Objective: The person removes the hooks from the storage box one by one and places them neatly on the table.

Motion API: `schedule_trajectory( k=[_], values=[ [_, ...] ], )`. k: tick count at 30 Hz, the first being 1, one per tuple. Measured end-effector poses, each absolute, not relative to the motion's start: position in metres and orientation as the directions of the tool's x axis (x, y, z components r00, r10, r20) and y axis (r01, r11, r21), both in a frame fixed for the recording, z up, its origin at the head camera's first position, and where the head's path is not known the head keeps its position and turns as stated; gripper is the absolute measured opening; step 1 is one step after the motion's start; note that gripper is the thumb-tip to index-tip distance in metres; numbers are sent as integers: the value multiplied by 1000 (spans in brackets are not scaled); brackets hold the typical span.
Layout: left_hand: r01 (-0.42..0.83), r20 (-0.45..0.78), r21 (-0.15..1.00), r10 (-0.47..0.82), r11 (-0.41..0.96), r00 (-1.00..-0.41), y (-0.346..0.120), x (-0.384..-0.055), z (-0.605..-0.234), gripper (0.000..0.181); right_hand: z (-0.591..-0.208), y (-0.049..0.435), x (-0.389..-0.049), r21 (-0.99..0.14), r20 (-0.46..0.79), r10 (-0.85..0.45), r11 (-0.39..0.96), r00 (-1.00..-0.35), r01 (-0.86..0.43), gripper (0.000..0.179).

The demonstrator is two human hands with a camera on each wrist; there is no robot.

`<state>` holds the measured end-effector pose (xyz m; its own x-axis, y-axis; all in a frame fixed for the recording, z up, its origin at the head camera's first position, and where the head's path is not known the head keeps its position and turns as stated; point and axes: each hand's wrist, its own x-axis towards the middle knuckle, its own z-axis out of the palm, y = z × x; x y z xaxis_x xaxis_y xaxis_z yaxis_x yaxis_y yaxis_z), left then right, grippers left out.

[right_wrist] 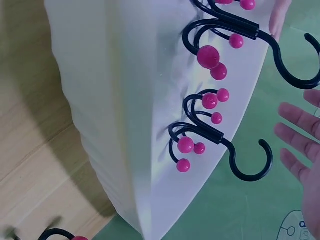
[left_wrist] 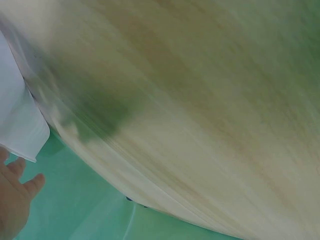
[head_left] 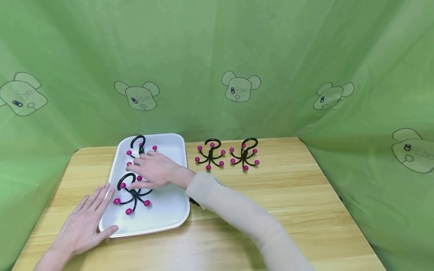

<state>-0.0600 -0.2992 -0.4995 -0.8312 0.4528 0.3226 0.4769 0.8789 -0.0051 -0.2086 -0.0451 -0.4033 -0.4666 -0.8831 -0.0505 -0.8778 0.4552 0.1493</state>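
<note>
Two black multi-arm hangers with pink ball tips are in the white tray (head_left: 166, 222). The nearer hanger (head_left: 134, 195) and the far hanger (right_wrist: 205, 131) both have a curved top hook. Over the tray, my right hand (head_left: 156, 171) reaches in between them and hides part of the far one. Its fingers (right_wrist: 295, 122) are extended in the right wrist view, with nothing held. My left hand (head_left: 83, 226) rests at the tray's left rim, fingers straight and thumb over the edge. In the left wrist view only some of its fingertips (left_wrist: 34, 185) show.
Two more such hangers, one nearer the tray (head_left: 210, 156) and one farther right (head_left: 245, 156), stand on the wooden table (head_left: 305, 210) right of the tray. A green curtain (head_left: 190, 56) with printed bear heads surrounds the back and sides.
</note>
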Motion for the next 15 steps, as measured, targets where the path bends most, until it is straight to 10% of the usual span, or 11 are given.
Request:
schedule_trajectory(
  k=[15],
  values=[
    [481, 330, -8, 456, 877, -827, -299, -59, -500, 113, -413, -54, -207, 166, -56, -893, 433, -447, -886, 58]
  ],
)
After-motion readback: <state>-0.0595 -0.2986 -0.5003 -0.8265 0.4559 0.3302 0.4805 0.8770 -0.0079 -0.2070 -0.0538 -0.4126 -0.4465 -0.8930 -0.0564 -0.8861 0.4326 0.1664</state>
